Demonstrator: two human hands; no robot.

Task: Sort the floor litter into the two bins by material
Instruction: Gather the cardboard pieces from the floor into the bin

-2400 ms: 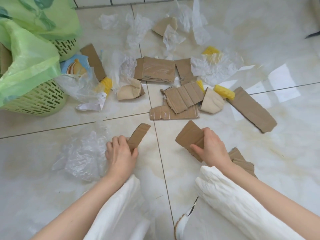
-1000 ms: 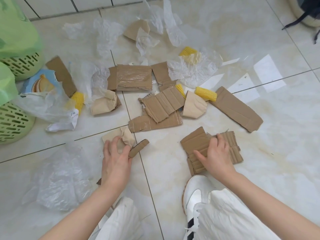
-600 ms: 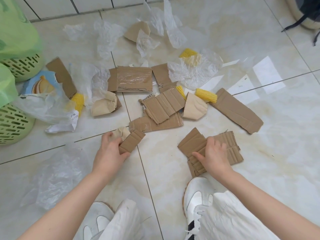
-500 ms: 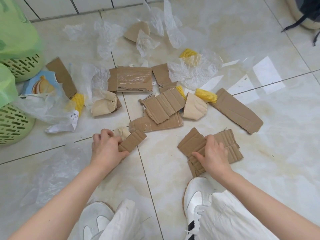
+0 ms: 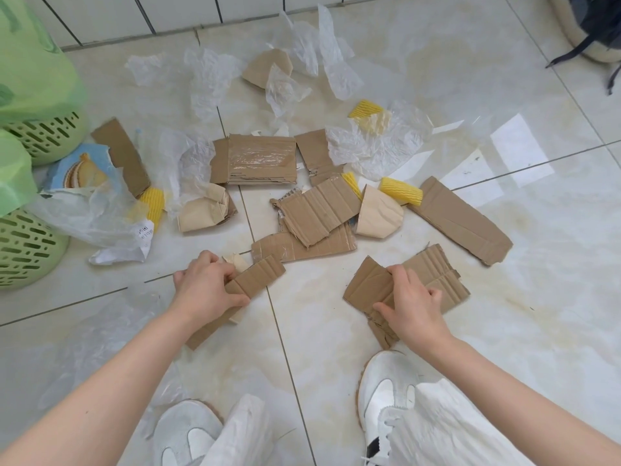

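Note:
My left hand (image 5: 205, 287) grips a cardboard strip (image 5: 257, 280) together with a crumpled piece of brown paper (image 5: 237, 260), low over the floor. My right hand (image 5: 411, 304) holds a stack of cardboard pieces (image 5: 433, 277) lying on the tiles. More cardboard (image 5: 319, 210) lies ahead, mixed with clear plastic film (image 5: 376, 142), yellow foam netting (image 5: 400, 191) and brown paper (image 5: 378, 213). Two green bins lined with green bags stand at the left: one nearer (image 5: 23, 247), one farther back (image 5: 47, 136).
A clear plastic bag (image 5: 100, 338) lies on the floor under my left forearm. A torn printed wrapper (image 5: 80, 169) leans by the bins. My white shoes (image 5: 383, 388) are at the bottom. A tiled wall (image 5: 235, 8) runs behind; a dark strap (image 5: 571, 55) lies at top right.
My left hand picked up crumpled brown paper alongside the cardboard strip and closed round both. My right hand gathered cardboard pieces into a stack and shifted its grip on it.

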